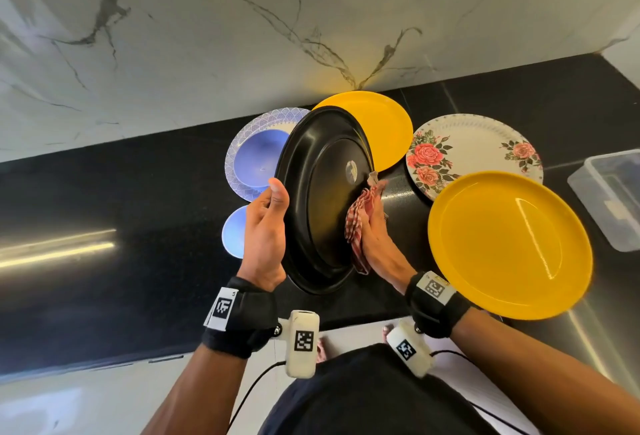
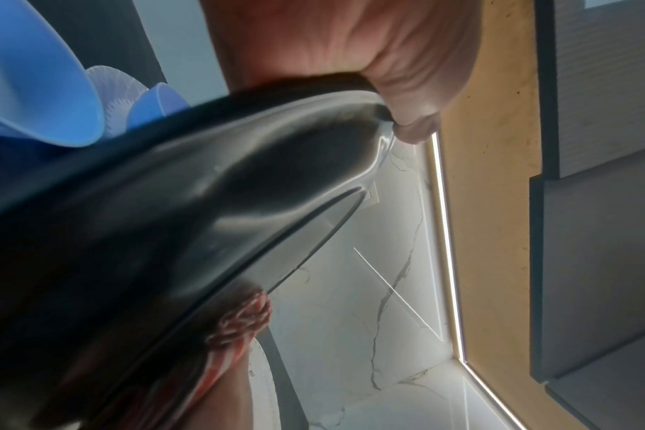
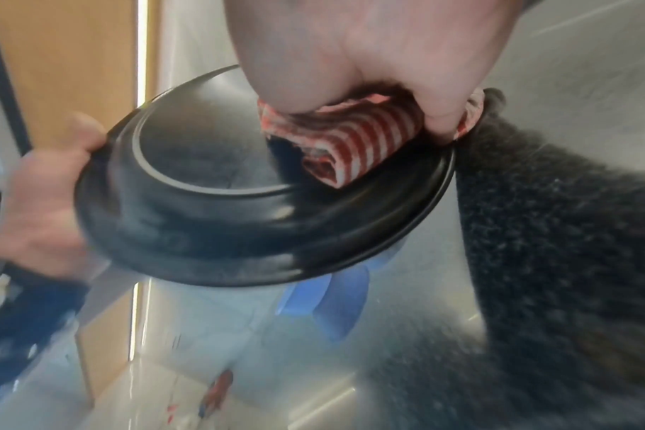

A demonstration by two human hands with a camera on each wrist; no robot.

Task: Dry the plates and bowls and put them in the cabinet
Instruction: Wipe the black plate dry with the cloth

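Note:
I hold a black plate (image 1: 322, 199) up on edge above the counter, its underside toward me. My left hand (image 1: 273, 213) grips its left rim, thumb on the underside and fingers hidden behind. My right hand (image 1: 375, 226) holds a bunched red-and-white checked cloth (image 1: 360, 223) and presses it against the right part of the underside. In the right wrist view the fingers (image 3: 439, 116) curl round the cloth (image 3: 350, 145) on the black plate (image 3: 240, 227). The left wrist view shows my thumb (image 2: 405, 87) on the plate's rim (image 2: 166, 218).
On the black counter (image 1: 104, 226) lie a blue patterned plate (image 1: 256, 154), a small blue bowl (image 1: 235, 230), a yellow plate (image 1: 384, 126) by the wall, a floral plate (image 1: 474, 143) and a second yellow plate (image 1: 509, 244) overlapping it. A clear plastic box (image 1: 613, 192) stands at the far right.

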